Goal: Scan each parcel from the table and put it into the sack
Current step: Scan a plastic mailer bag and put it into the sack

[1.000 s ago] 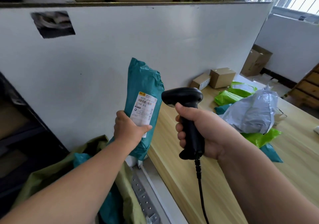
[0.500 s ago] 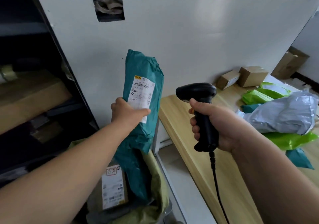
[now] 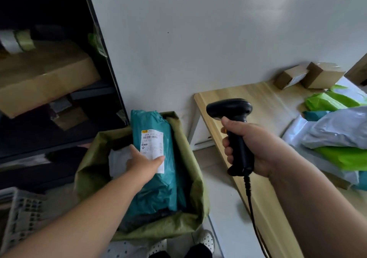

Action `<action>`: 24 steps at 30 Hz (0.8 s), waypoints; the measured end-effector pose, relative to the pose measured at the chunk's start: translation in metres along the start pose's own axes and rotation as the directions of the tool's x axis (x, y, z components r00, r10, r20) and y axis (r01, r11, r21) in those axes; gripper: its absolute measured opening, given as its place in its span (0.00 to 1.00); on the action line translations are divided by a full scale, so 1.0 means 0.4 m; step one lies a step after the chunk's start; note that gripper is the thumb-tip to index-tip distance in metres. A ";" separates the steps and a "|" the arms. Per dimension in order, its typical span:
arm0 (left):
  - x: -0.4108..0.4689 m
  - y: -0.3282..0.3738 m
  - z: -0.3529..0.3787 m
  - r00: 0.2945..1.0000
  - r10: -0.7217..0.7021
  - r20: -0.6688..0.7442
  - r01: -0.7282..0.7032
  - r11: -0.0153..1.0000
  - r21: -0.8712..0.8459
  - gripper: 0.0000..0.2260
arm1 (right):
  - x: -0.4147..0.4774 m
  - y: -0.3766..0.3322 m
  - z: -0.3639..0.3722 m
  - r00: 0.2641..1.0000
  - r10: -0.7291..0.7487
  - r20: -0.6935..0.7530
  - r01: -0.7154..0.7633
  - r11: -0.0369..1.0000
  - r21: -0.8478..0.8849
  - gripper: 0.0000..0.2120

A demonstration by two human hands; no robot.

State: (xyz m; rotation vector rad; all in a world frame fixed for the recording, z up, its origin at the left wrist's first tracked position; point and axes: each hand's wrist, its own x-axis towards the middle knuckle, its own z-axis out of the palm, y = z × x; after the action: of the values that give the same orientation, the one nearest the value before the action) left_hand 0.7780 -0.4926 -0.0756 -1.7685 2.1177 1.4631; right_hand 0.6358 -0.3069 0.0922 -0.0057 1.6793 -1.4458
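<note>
Two boxes (image 3: 323, 74), wood table (image 3: 264, 98), white wall (image 3: 198, 39) | left hand (image 3: 142, 163) grips parcel (image 3: 156, 182) in sack (image 3: 89, 170) | right hand (image 3: 258, 148) grips scanner (image 3: 230, 108)

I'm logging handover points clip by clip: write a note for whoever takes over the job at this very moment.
Left hand holds the teal parcel, label up, in the green sack; not released.
Right hand grips the scanner above the table edge.
Done: a white parcel lies in the sack.
Left: release this one, then scan and bag the grey mailer, green mailers and two small boxes.
</note>
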 end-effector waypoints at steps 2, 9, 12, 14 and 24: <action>0.013 -0.022 0.020 0.996 0.033 0.079 -0.048 0.977 0.206 0.45 | 0.008 0.014 -0.001 1.000 0.012 -0.009 -0.012 1.000 -0.011 0.15; 0.052 -0.055 0.072 0.986 0.043 0.160 -0.111 0.887 0.448 0.42 | 0.021 0.056 -0.040 0.998 0.028 -0.057 -0.029 0.999 -0.024 0.17; 0.046 -0.031 0.084 0.994 0.045 0.098 -0.089 0.855 0.510 0.45 | 0.021 0.065 -0.074 0.997 0.025 -0.074 -0.026 1.000 -0.012 0.18; 0.029 0.003 0.085 0.975 0.218 -0.044 -0.149 0.788 0.598 0.47 | 0.016 0.065 -0.099 0.996 0.022 -0.081 -0.022 1.000 -0.001 0.17; -0.134 0.344 0.237 0.628 0.746 0.222 -0.715 0.439 0.545 0.39 | -0.064 0.037 -0.320 0.974 -0.047 -0.222 0.066 0.995 0.079 0.16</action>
State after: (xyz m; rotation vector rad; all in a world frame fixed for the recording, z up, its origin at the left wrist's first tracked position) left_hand 0.6414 -0.4017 -0.0137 -0.6339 3.0994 0.5714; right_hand 0.5810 -0.1878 0.0854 0.1607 1.8050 -1.6082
